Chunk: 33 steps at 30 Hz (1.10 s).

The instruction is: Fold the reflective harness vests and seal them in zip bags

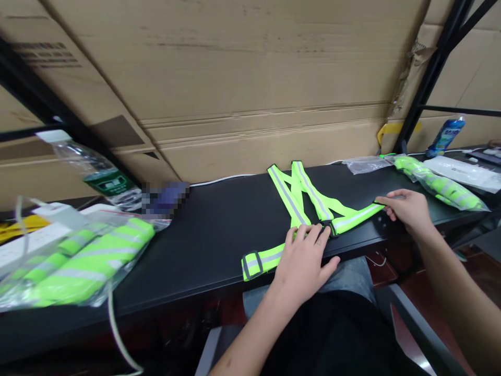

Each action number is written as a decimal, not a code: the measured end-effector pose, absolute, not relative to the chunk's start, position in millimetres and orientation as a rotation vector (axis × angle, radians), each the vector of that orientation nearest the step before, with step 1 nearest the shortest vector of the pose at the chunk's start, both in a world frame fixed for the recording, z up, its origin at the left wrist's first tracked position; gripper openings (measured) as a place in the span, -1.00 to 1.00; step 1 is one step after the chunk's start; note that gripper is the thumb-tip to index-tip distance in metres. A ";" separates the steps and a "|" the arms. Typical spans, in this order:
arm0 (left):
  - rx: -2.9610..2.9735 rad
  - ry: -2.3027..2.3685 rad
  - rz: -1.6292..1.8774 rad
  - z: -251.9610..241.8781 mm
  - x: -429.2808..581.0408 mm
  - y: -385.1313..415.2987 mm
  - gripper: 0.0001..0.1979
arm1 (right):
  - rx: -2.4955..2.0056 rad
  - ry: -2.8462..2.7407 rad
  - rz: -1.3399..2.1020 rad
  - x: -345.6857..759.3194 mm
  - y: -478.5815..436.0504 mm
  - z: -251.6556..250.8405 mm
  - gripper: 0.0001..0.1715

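A neon green reflective harness [305,196] with grey stripes lies on the black table [203,230], its two shoulder straps crossing toward the cardboard. My left hand [303,258] rests palm down with fingers spread on the waist strap, just left of the black buckle [329,227]. The thumb sticks out over the table's front edge. A black slider [252,265] sits at the strap's left end. My right hand [405,209] pinches the black-edged right end of the waist strap between thumb and fingers.
Bagged green vests [94,261] lie at the left beside a clear bottle [97,172]. Another bagged vest [438,183] and a blue bottle [446,137] are at the right. Cardboard [254,78] and black frame posts [426,78] stand behind. A white cable [115,324] hangs over the front edge.
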<state>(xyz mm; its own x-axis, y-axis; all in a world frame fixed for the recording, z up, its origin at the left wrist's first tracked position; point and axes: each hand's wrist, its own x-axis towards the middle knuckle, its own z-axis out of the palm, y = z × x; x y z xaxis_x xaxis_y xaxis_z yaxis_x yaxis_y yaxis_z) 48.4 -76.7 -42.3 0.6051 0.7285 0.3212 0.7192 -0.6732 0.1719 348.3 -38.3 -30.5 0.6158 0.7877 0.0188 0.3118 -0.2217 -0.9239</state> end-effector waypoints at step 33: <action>2.658 0.995 0.560 -29.4 35.7 -75.3 -0.47 | -1.248 -1.478 -0.409 186.1 -65.5 -68.6 -0.81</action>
<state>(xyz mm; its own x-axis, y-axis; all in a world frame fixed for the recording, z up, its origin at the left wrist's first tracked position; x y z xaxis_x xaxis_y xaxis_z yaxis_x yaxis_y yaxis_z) 35.7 -75.3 -29.4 0.6932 0.6700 0.2659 0.5747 -0.7363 0.3572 186.1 -65.5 -68.6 0.1609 0.4680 0.8689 0.8482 0.3846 -0.3642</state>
